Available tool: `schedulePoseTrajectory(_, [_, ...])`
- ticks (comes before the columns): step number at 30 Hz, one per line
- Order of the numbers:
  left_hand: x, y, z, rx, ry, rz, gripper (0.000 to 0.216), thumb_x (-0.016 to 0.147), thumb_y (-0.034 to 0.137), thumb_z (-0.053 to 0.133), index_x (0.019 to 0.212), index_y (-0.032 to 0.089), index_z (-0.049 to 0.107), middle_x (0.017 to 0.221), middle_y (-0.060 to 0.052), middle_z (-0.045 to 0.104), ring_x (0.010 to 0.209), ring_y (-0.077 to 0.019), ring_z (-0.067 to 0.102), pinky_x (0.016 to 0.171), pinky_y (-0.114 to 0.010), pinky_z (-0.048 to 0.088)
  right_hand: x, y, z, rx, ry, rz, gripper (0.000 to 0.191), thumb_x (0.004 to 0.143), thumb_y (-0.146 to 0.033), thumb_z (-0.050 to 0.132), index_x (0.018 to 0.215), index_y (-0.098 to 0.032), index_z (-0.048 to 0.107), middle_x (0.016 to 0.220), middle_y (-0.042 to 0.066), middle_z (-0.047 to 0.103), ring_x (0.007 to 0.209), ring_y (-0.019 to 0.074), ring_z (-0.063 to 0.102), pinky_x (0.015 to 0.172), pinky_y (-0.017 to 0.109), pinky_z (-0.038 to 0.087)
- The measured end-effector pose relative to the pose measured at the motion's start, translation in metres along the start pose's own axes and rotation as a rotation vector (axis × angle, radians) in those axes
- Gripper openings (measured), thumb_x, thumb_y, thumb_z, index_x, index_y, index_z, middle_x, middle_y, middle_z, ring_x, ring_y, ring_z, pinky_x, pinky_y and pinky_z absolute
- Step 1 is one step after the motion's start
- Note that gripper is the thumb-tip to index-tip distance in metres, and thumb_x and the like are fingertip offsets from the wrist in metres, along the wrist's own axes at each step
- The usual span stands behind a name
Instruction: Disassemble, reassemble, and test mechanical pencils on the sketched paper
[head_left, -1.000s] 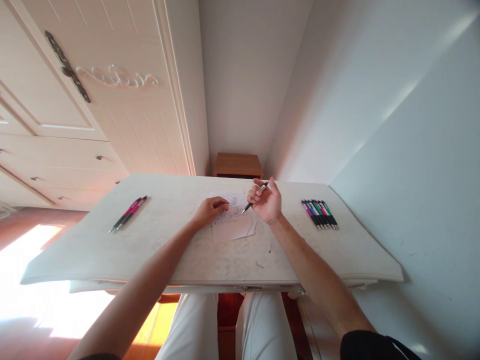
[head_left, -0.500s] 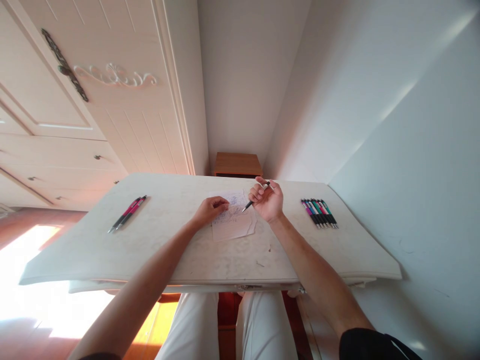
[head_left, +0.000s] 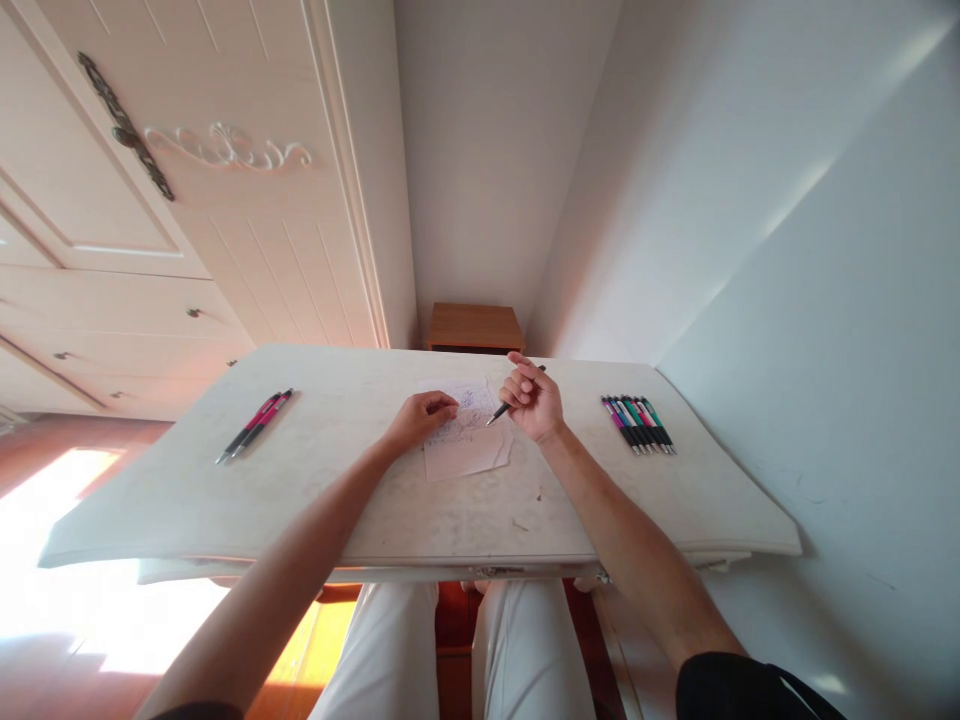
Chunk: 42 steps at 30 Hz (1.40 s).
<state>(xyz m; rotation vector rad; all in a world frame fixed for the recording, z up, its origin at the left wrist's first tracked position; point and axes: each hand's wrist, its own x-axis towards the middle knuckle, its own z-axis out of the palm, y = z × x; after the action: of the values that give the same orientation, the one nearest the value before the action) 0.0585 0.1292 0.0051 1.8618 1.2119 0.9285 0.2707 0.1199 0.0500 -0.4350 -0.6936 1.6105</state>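
A sheet of paper (head_left: 469, 458) covered with scribbles in its upper part lies in the middle of the white table. On its left edge rests my left hand (head_left: 424, 416), fingers bent together and thumb close to them, holding the sheet against the tabletop. My right hand (head_left: 534, 402) is closed around a pen (head_left: 500, 411), palm turned up and index finger raised. The pen's tip points down and left over the right part of the sheet; most of its barrel is hidden by the fingers. Whether the tip touches the paper I cannot tell.
Two pink-and-black pens (head_left: 256, 424) lie side by side on the table's left. A row of several colored pens (head_left: 637, 424) lies at the right. Small dark scraps (head_left: 519, 525) dot the table (head_left: 360, 380). A wooden cabinet (head_left: 476, 325) stands behind; walls close in on the right.
My right hand has rolled slightly, its fingers curling further over the pen, so less of the barrel shows. The pen tip has shifted slightly right. My left hand stays put.
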Motion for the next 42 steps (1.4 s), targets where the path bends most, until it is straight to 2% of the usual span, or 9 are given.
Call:
schedulePoseTrajectory(3, [0.0, -0.002, 0.0, 0.004, -0.002, -0.001, 0.031, 0.076, 0.043, 0.058, 0.086, 0.016, 0.07, 0.081, -0.005, 0.07, 0.074, -0.0186, 0.061, 0.066, -0.027, 0.045, -0.001, -0.001, 0.001, 0.028, -0.024, 0.025, 0.021, 0.089, -0.027, 0.046, 0.088, -0.021, 0.067, 0.047, -0.006, 0.041, 0.041, 0.009, 0.035, 0.044, 0.023, 0.033])
schedulePoseTrajectory(7, [0.0, -0.002, 0.0, 0.0, -0.01, 0.011, 0.032, 0.076, 0.044, 0.058, 0.086, 0.016, 0.069, 0.082, -0.005, 0.07, 0.074, -0.0189, 0.061, 0.066, -0.027, 0.045, -0.002, -0.004, 0.002, -0.005, -0.07, 0.086, 0.036, 0.09, -0.045, 0.042, 0.092, -0.02, 0.068, 0.064, 0.001, 0.061, 0.056, 0.0135, 0.053, 0.056, 0.029, 0.042])
schedulePoseTrajectory(11, [0.0, -0.002, 0.0, 0.012, -0.011, 0.014, 0.032, 0.076, 0.044, 0.058, 0.087, 0.016, 0.069, 0.081, -0.005, 0.07, 0.074, -0.0189, 0.061, 0.065, -0.028, 0.045, 0.0, -0.005, -0.003, -0.15, -0.118, 0.186, 0.058, 0.088, -0.065, 0.037, 0.084, -0.018, 0.07, 0.04, -0.004, 0.045, 0.036, 0.0095, 0.038, 0.052, 0.029, 0.039])
schedulePoseTrajectory(13, [0.0, -0.002, 0.0, 0.014, -0.01, 0.017, 0.032, 0.076, 0.043, 0.058, 0.087, 0.016, 0.07, 0.082, -0.005, 0.07, 0.074, -0.0187, 0.061, 0.065, -0.028, 0.045, 0.0, -0.005, -0.007, -0.202, -0.11, 0.203, 0.061, 0.086, -0.069, 0.039, 0.082, -0.017, 0.07, 0.039, -0.004, 0.047, 0.034, 0.0092, 0.039, 0.05, 0.028, 0.038])
schedulePoseTrajectory(17, [0.0, -0.003, 0.0, -0.007, -0.008, 0.023, 0.029, 0.076, 0.041, 0.059, 0.087, 0.016, 0.07, 0.082, -0.005, 0.071, 0.074, -0.0185, 0.062, 0.067, -0.028, 0.046, -0.002, -0.005, -0.01, -0.256, -0.113, 0.176, 0.045, 0.081, -0.061, 0.058, 0.088, -0.018, 0.07, 0.063, 0.003, 0.065, 0.054, 0.0133, 0.057, 0.045, 0.023, 0.033])
schedulePoseTrajectory(22, [0.0, -0.004, 0.0, -0.009, -0.021, 0.04, 0.028, 0.077, 0.038, 0.058, 0.087, 0.016, 0.07, 0.082, -0.004, 0.07, 0.073, -0.0177, 0.062, 0.066, -0.026, 0.045, -0.011, -0.006, -0.015, -0.411, -0.166, 0.115, 0.03, 0.066, -0.031, 0.081, 0.089, -0.018, 0.066, 0.059, -0.002, 0.062, 0.053, 0.0103, 0.054, 0.044, 0.02, 0.036])
schedulePoseTrajectory(26, [0.0, -0.005, 0.0, 0.011, -0.027, 0.058, 0.027, 0.077, 0.037, 0.057, 0.087, 0.016, 0.07, 0.081, -0.004, 0.07, 0.073, -0.0177, 0.061, 0.064, -0.026, 0.044, -0.018, -0.005, -0.025, -0.656, -0.105, 0.107, 0.023, 0.07, -0.031, 0.076, 0.078, -0.018, 0.06, 0.054, -0.002, 0.061, 0.047, 0.0107, 0.054, 0.039, 0.019, 0.036])
schedulePoseTrajectory(33, [-0.001, -0.001, 0.0, 0.038, -0.023, 0.051, 0.027, 0.078, 0.038, 0.056, 0.086, 0.016, 0.07, 0.081, -0.004, 0.07, 0.072, -0.0173, 0.06, 0.064, -0.026, 0.044, -0.023, 0.001, -0.042, -0.951, -0.169, 0.135, 0.032, 0.072, -0.039, 0.069, 0.093, -0.015, 0.067, 0.068, 0.004, 0.067, 0.057, 0.0141, 0.059, 0.044, 0.023, 0.046])
schedulePoseTrajectory(42, [-0.001, 0.002, -0.001, 0.072, -0.024, 0.037, 0.027, 0.079, 0.038, 0.056, 0.087, 0.016, 0.07, 0.085, -0.004, 0.071, 0.077, -0.0178, 0.061, 0.068, -0.026, 0.045, -0.027, 0.013, -0.043, -1.278, -0.159, -0.024, 0.012, 0.071, -0.027, 0.063, 0.075, -0.016, 0.065, 0.059, -0.002, 0.055, 0.05, 0.0084, 0.044, 0.046, 0.021, 0.032])
